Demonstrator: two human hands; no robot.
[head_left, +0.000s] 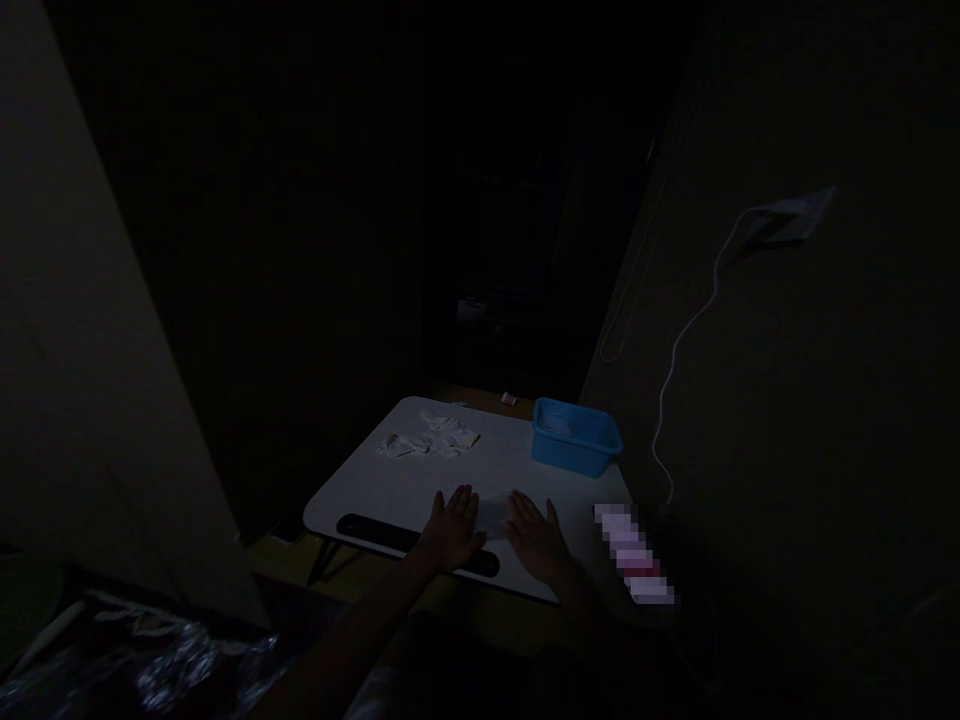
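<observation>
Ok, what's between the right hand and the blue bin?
In the head view, only bare tabletop lies between the right hand and the blue bin. The white cloth pieces lie farther left.

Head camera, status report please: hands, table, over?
Left hand and right hand flat, open, on small white folding table. Small white cloth pieces beyond. Blue plastic tub far right corner.

Both flat hands, left hand (452,528) beside right hand (537,540), rest on the small white folding table (375,495); crumpled white cloth pieces (431,438) lie behind them, the blue plastic tub (575,437) at back right.
</observation>
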